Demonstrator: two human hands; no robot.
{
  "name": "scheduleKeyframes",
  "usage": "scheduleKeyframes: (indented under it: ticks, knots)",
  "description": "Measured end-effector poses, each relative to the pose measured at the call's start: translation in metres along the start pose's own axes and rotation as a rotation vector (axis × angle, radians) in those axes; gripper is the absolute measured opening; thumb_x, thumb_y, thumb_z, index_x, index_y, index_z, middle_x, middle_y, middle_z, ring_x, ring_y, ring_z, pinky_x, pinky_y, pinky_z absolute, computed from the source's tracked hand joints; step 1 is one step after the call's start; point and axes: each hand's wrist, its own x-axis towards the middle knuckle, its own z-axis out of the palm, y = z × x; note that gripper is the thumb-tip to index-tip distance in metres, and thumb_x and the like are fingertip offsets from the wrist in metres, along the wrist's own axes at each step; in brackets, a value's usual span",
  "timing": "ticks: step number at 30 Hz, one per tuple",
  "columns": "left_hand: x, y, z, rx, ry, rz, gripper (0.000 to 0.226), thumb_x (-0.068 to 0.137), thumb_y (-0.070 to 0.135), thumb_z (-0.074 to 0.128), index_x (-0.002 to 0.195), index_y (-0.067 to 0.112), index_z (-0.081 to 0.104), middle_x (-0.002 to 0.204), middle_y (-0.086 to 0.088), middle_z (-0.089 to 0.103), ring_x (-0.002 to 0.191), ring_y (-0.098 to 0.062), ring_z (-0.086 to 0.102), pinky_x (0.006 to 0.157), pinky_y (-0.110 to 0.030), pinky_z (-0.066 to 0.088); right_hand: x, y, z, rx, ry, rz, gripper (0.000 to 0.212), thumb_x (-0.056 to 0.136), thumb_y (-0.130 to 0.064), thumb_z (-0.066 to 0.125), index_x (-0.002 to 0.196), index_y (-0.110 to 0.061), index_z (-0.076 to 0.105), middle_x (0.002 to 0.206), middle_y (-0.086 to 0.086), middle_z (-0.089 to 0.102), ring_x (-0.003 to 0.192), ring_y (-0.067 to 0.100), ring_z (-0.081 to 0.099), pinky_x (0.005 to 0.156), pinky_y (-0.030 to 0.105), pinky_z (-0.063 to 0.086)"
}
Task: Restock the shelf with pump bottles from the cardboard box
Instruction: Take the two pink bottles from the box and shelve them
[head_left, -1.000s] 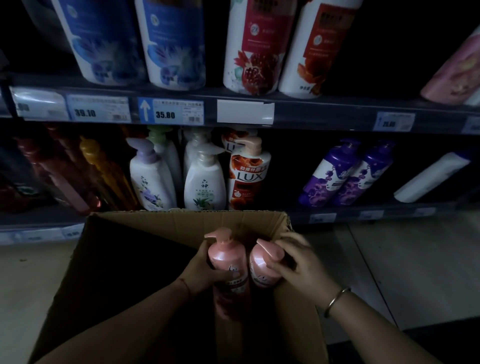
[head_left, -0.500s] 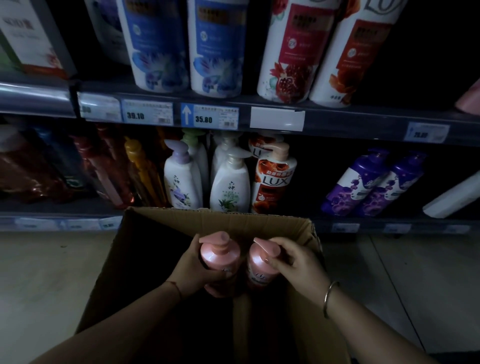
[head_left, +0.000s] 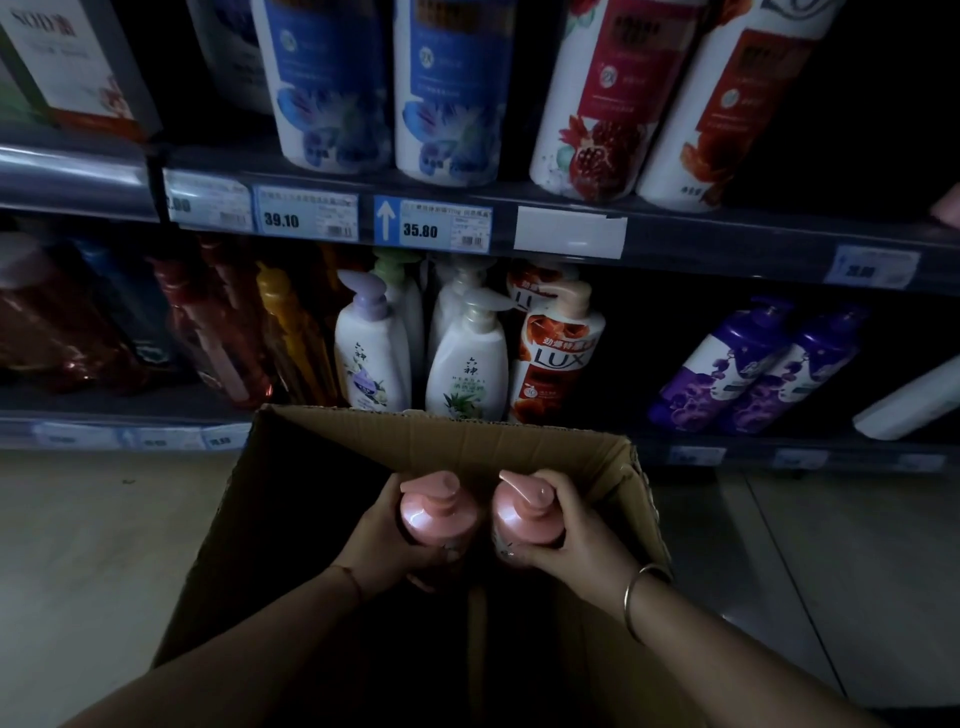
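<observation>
While each pink bottle (head_left: 438, 514) (head_left: 525, 514) stands upright with its long axis vertical, the two sit side by side, nearly touching, over the far right part of the box (head_left: 467, 441), their tops about level with its rim. Seen almost from above, the left bottle's spout points toward the box's left edge and the right bottle's spout points left and a little toward the far edge.

The left hand (head_left: 387, 545) is wrapped round the left bottle's shoulder, fingers closed on it; the right hand (head_left: 576, 540) grips the right bottle the same way, fingers curled over its top and side. A bangle (head_left: 641, 587) sits on the right wrist.

By my reading, the step in hand is the lift-out: both bottles are gripped and on their way out of the box, not yet on the shelf. The next move calls for raising them clear of the far rim and carrying them forward to the lower shelf (head_left: 779, 441), where the dark gap between the LUX bottle (head_left: 556, 364) and the purple bottles (head_left: 753, 369) looks the likeliest open spot, then setting them down upright, labels outward.
</observation>
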Motion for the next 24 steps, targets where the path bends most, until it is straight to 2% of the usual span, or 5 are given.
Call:
scheduleKeyframes:
  ticks: [4,9,13,19,24]
  knots:
    - [0.001,0.000,-0.002,-0.005,0.003,-0.005,0.082,0.036,0.044,0.088,0.104,0.019,0.051,0.096,0.007,0.068,0.088,0.008,0.060,0.076,-0.010,0.048,0.004,0.003,0.005,-0.019,0.033,-0.006,0.080,0.067,-0.021,0.082,0.117,-0.052,0.028,0.120,-0.020,0.047,0.113,0.001,0.048,0.090,0.006,0.034]
    - [-0.001,0.004,-0.002,-0.018,0.001,-0.009,0.079,0.038,0.041,0.089,0.104,0.023,0.052,0.107,0.022,0.060,0.090,0.009,0.060,0.076,-0.006,0.047,0.003,0.004,0.009,-0.008,0.095,-0.048,0.076,0.068,-0.025,0.081,0.113,-0.061,0.031,0.119,-0.027,0.049,0.111,-0.016,0.046,0.087,-0.001,0.033]
    - [-0.007,0.012,-0.002,-0.043,-0.003,0.010,0.079,0.038,0.039,0.088,0.105,0.018,0.052,0.104,0.027,0.064,0.087,0.010,0.061,0.075,-0.006,0.047,0.000,0.003,0.009,0.025,0.143,-0.076,0.076,0.068,-0.024,0.081,0.111,-0.066,0.034,0.116,-0.024,0.055,0.109,-0.013,0.050,0.087,0.002,0.036]
    - [-0.016,0.048,-0.002,-0.082,-0.005,0.092,0.077,0.044,0.027,0.093,0.111,0.026,0.054,0.108,0.011,0.068,0.093,-0.002,0.066,0.080,-0.018,0.052,-0.016,-0.016,-0.018,0.159,0.201,-0.147,0.073,0.064,-0.016,0.084,0.116,-0.049,0.044,0.114,-0.032,0.055,0.110,-0.010,0.052,0.089,0.005,0.038]
    - [-0.022,0.105,0.003,-0.113,-0.009,0.188,0.069,0.049,0.023,0.093,0.109,0.024,0.058,0.105,0.005,0.071,0.095,-0.008,0.068,0.080,-0.021,0.053,-0.035,-0.039,-0.064,0.322,0.229,-0.209,0.078,0.055,-0.018,0.083,0.114,-0.052,0.044,0.116,-0.018,0.062,0.112,0.004,0.057,0.091,0.022,0.046]
